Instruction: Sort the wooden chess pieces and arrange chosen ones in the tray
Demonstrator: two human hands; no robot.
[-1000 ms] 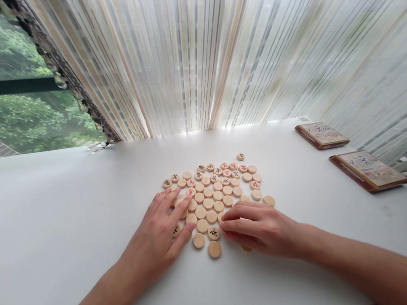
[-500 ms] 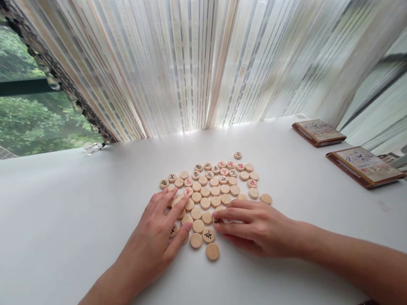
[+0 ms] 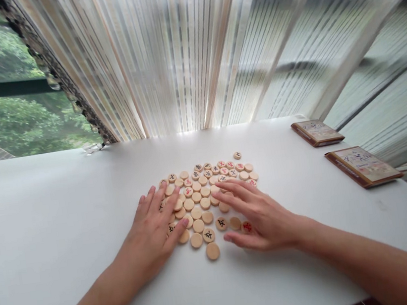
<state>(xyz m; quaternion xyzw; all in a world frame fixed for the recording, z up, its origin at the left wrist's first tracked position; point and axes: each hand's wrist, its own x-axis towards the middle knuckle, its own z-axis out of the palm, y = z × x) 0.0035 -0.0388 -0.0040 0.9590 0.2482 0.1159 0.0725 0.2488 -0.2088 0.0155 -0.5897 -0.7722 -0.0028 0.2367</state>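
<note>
Many round wooden Chinese chess pieces (image 3: pixel 205 203) lie flat in a loose cluster on the white table. Some show black or red characters; others are blank side up. My left hand (image 3: pixel 160 220) rests over the left edge of the cluster, its fingers spread across several pieces. Above the right side, my right hand (image 3: pixel 256 210) has its fingers stretched out and its thumb apart. Under and beside it are a black-marked piece (image 3: pixel 221 223), a blank piece (image 3: pixel 235 223) and a red-marked piece (image 3: pixel 247 226). Nearest me lies a blank piece (image 3: pixel 212 251). My hands hide part of the cluster.
Two flat brown-edged boxes, a nearer one (image 3: pixel 363 166) and a farther one (image 3: pixel 317 132), lie on the right of the white table (image 3: pixel 63 201). A string curtain (image 3: pixel 176 56) hangs along the far edge. One piece (image 3: pixel 237 155) sits apart behind the cluster.
My right hand has opened and shifted slightly up and right, uncovering the black-marked piece and others beside it. My left fingers have spread and moved a little left over the pieces.
</note>
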